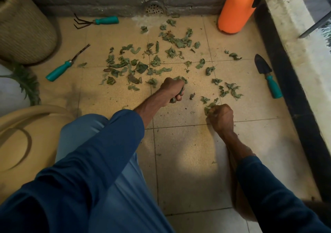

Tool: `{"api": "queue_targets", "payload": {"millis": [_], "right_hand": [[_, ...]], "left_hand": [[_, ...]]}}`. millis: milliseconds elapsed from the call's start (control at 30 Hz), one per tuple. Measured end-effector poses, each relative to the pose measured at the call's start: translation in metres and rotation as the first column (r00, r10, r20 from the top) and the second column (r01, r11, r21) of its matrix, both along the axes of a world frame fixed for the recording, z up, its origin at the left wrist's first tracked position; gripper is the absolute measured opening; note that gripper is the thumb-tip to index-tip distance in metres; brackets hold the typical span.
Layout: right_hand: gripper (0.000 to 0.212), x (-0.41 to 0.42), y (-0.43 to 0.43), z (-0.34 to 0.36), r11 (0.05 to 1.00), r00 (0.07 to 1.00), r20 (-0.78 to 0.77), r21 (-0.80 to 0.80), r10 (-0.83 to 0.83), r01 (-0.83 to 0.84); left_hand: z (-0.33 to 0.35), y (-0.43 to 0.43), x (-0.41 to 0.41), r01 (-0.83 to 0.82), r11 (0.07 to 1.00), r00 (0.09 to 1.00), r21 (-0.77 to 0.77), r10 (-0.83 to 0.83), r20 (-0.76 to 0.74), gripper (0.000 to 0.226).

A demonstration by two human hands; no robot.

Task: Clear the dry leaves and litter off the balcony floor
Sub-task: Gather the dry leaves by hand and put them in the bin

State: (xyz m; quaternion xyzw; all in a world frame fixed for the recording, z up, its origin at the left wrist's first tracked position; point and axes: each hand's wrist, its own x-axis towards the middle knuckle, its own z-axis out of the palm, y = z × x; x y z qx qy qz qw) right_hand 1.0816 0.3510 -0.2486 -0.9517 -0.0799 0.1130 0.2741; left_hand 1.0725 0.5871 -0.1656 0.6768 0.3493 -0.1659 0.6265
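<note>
Dry green leaves lie scattered over the beige tiled balcony floor, thickest in the middle and toward the back wall. My left hand is curled into a fist round a bunch of leaves near the centre of the floor. My right hand grips another clump of leaves a little nearer and to the right, its knuckles facing me. A few loose leaves lie just beyond my right hand.
An orange sprayer bottle stands at the back right. A hand rake, a teal-handled weeder and a trowel lie on the floor. A woven pot stands at the left, a drain in the back wall.
</note>
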Motion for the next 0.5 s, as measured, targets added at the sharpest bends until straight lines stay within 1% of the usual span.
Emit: {"api": "queue_targets", "payload": {"millis": [100,233,267,333,433,500], "right_hand": [[0.015,-0.001,-0.002,0.002,0.999,1.0,-0.021,0.042,0.001,0.0],[0.011,0.012,0.004,0.006,0.989,0.998,-0.035,0.138,-0.047,0.051],[0.014,0.018,0.007,0.008,0.987,0.997,-0.037,0.145,-0.066,0.071],[0.018,0.031,0.013,0.014,0.992,0.997,-0.045,0.114,-0.057,0.062],[0.006,0.049,0.022,0.019,0.996,0.998,-0.068,0.084,-0.014,0.02],[0.005,0.059,0.028,0.019,0.999,0.997,-0.076,0.033,-0.01,0.013]], "left_hand": [[0.001,-0.001,0.0,0.002,1.0,1.0,-0.002,-0.002,-0.005,0.024],[0.001,-0.001,-0.001,-0.002,1.0,1.0,-0.005,0.002,-0.008,0.023],[0.001,-0.001,-0.001,-0.002,1.0,1.0,-0.006,0.002,-0.009,0.023],[0.0,0.0,-0.001,-0.005,1.0,1.0,-0.006,0.005,-0.008,0.025],[-0.001,0.002,-0.002,-0.009,1.0,1.0,0.0,0.009,-0.009,0.026],[0.0,0.002,-0.002,-0.011,1.0,1.0,0.006,0.011,-0.016,0.026]]}}
